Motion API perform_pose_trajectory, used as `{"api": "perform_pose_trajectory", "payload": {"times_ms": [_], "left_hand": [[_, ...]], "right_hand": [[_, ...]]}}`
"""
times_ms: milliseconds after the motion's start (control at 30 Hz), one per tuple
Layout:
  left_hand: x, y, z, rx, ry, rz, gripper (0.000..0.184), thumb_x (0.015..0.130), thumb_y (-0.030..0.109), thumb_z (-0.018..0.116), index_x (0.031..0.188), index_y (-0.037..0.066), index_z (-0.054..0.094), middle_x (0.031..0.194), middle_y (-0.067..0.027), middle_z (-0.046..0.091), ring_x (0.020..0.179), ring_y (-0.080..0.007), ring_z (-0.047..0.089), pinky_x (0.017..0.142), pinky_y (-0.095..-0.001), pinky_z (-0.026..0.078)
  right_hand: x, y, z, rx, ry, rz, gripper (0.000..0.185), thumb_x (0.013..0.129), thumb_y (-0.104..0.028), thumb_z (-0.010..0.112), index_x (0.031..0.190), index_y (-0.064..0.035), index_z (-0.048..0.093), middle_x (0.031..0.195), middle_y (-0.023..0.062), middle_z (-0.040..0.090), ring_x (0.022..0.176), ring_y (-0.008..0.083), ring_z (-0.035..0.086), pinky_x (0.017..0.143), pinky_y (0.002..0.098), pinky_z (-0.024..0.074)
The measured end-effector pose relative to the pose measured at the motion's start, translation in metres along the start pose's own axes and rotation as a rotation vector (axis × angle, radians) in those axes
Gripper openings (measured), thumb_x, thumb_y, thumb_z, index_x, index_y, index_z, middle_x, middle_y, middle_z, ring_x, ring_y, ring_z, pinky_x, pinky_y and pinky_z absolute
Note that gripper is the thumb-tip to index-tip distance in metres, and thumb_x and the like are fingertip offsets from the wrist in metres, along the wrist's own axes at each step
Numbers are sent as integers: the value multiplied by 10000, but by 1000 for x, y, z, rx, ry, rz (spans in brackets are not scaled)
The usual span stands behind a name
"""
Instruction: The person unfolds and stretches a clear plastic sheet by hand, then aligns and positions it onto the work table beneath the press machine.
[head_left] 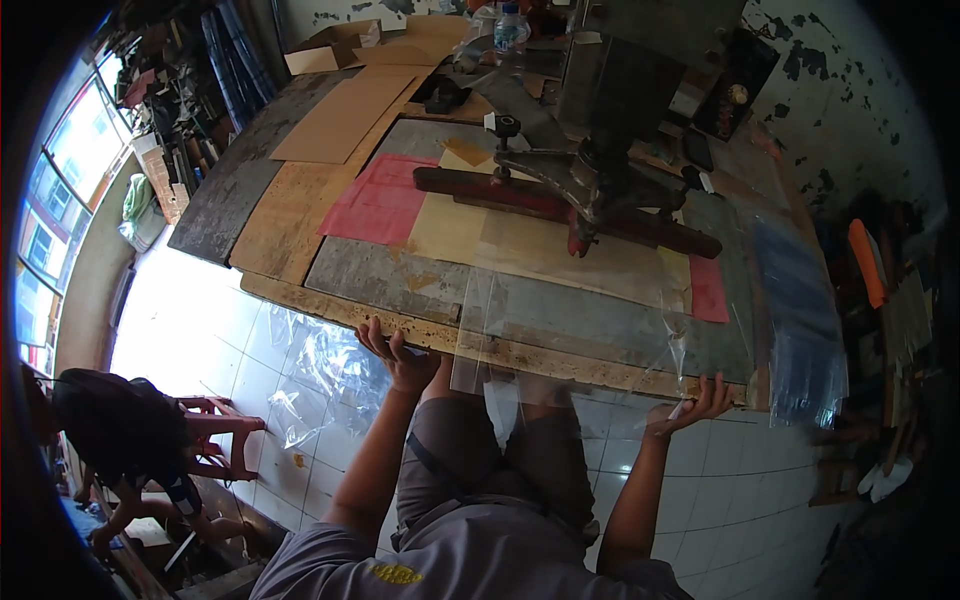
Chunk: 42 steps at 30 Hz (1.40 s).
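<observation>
A clear plastic sheet lies under the dark red bar of a machine and hangs over the front edge of the board. My left hand rests against this edge, left of the sheet, its fingers apart and bent over the wood. At the right part of the same edge, my right hand is spread with its fingertips on the wood, beside the sheet's right side. Pink paper and cream paper lie beneath the bar on a grey plate.
Stacked clear plastic hangs off the board's right side. Cardboard, an open box and a bottle are at the back. Another person is at the lower left near a red stool. Loose plastic lies on the floor.
</observation>
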<state>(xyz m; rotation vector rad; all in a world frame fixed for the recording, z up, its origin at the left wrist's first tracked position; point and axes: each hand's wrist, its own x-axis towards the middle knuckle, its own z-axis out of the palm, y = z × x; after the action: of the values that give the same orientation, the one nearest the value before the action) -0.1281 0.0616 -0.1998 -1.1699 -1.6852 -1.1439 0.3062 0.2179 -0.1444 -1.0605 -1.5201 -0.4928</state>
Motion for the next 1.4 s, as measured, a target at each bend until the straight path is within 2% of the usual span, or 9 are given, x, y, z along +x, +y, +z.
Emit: {"api": "perform_pose_trajectory", "payload": {"times_ms": [1400], "left_hand": [[1,1,-1,-11,-3,-3,803,764,319,786,1406,163,331,1509,-313,305,1472,-566,192,1164,-760,134]], "right_hand": [[1,-3,0,25,0,15,572,1124,-448,157,1259,-73,568,1430,132,500,1475,354,311,1227,602,163]]}}
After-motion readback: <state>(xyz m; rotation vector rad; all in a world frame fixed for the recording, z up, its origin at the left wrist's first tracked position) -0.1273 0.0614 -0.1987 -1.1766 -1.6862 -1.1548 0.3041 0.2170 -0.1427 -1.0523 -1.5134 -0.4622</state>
